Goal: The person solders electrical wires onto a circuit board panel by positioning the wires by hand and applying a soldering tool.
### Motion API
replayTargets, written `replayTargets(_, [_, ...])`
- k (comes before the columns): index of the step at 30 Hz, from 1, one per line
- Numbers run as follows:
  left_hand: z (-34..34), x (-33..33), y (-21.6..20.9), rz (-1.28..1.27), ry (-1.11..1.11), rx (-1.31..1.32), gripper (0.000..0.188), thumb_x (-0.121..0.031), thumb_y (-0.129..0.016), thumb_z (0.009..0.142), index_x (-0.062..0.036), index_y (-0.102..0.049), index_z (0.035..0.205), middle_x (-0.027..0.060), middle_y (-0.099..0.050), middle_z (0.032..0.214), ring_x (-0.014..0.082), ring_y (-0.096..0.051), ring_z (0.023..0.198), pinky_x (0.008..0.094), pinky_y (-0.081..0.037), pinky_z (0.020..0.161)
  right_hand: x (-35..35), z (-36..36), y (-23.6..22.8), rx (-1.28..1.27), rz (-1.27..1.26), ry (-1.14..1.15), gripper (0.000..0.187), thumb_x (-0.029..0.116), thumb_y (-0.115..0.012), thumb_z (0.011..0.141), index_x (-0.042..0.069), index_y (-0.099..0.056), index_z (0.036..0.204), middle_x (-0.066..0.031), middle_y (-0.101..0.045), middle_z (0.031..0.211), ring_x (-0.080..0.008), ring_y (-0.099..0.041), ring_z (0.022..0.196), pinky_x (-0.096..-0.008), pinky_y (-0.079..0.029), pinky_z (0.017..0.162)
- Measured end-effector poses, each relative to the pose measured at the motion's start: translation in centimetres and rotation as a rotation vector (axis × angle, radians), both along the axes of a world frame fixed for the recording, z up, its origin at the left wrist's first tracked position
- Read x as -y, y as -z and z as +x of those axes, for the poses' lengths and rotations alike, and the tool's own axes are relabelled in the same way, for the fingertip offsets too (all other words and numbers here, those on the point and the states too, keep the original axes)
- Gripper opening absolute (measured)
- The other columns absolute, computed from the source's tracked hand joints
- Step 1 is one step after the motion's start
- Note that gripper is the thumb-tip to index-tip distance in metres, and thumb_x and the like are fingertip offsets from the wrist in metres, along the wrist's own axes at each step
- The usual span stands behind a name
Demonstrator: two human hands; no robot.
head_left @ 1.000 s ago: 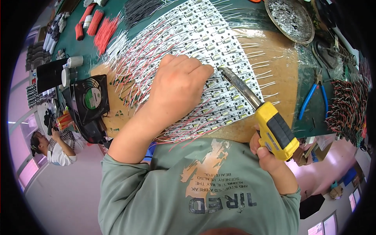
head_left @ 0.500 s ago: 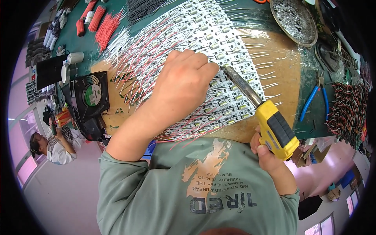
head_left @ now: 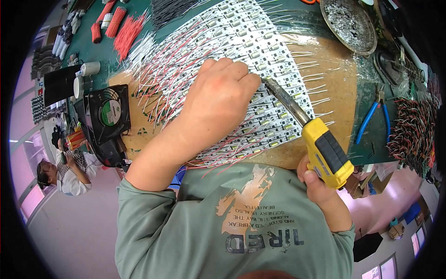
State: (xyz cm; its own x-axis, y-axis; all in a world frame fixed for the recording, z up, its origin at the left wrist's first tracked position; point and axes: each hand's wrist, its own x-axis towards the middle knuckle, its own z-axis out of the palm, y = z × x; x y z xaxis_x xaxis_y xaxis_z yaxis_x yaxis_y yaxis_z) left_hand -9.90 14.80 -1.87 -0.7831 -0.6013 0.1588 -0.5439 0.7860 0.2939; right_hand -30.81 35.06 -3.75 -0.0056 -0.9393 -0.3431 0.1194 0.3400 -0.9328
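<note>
A yellow and black soldering gun (head_left: 328,152) is in my right hand (head_left: 317,188), close to my body at the lower right. Its metal barrel slants up and left, so the tip sits just beside the fingers of my left hand (head_left: 219,95). That left hand is closed and bent over a white panel of circuit boards (head_left: 242,32); whatever its fingertips pinch is hidden beneath it. Rows of small components cover the panel. Red and white wires (head_left: 162,69) stick out along its left side, and white wires fringe the right edge.
On the left stand a black fan (head_left: 110,111) and a white spool (head_left: 90,68). Bundled red wires (head_left: 127,37) lie at the far left. To the right are blue-handled pliers (head_left: 374,118), a round tray of solder scraps (head_left: 348,25) and heaped wires (head_left: 411,135). Another person (head_left: 69,174) sits beyond the left edge.
My left hand has shifted very slightly to the right, and the soldering gun's body has risen a touch. Its tip stays beside my left fingers.
</note>
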Motion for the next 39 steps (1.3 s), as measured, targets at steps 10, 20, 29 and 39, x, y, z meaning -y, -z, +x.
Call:
replayTargets(10, [-0.3, 0.0, -0.5, 0.015, 0.002, 0.056, 0.018, -0.001, -0.06, 0.071, -0.007, -0.062, 0.087, 0.0067, -0.057, 0.079, 0.0262, -0.056, 0.078, 0.0371, -0.042, 0.073, 0.1, -0.3, -0.3, 0.211, 0.058, 0.079, 0.018, 0.022, -0.065, 0.083, 0.006, -0.057, 0.079, -0.0004, -0.053, 0.067, -0.0122, -0.049, 0.061, -0.0267, -0.039, 0.055])
replayTargets(20, [-0.4, -0.1, -0.4, -0.043, -0.011, 0.029, 0.012, -0.002, -0.061, 0.075, -0.0081, -0.063, 0.086, 0.0046, -0.056, 0.078, 0.025, -0.055, 0.077, 0.0369, -0.041, 0.074, -0.5, 0.0, 0.2, 0.251, 0.094, 0.142, 0.079, 0.043, -0.074, 0.076, 0.0, -0.038, 0.132, -0.0008, -0.043, 0.065, -0.011, -0.04, 0.056, -0.0251, -0.034, 0.049])
replayTargets(29, [-0.5, -1.7, -1.0, -0.141, 0.057, -0.092, 0.018, -0.006, -0.058, 0.068, -0.0079, -0.063, 0.085, 0.0026, -0.055, 0.08, 0.0213, -0.054, 0.081, 0.036, -0.04, 0.076, -1.2, -1.1, -0.3, 0.171, 0.019, 0.052, 0.02, 0.024, -0.067, 0.083, 0.006, -0.058, 0.08, 0.0, -0.052, 0.067, -0.0126, -0.048, 0.061, -0.0278, -0.039, 0.055])
replayTargets(39, [-0.4, -1.8, -0.3, 0.047, 0.013, -0.074, 0.018, 0.0, -0.064, 0.07, -0.008, -0.067, 0.086, 0.0044, -0.06, 0.076, 0.0235, -0.058, 0.075, 0.0348, -0.045, 0.069, -2.0, -1.4, 0.2, -0.06, -0.095, -0.033, 0.015, 0.018, -0.068, 0.078, 0.006, -0.06, 0.083, -0.0027, -0.055, 0.063, -0.0187, -0.054, 0.055, -0.0295, -0.042, 0.051])
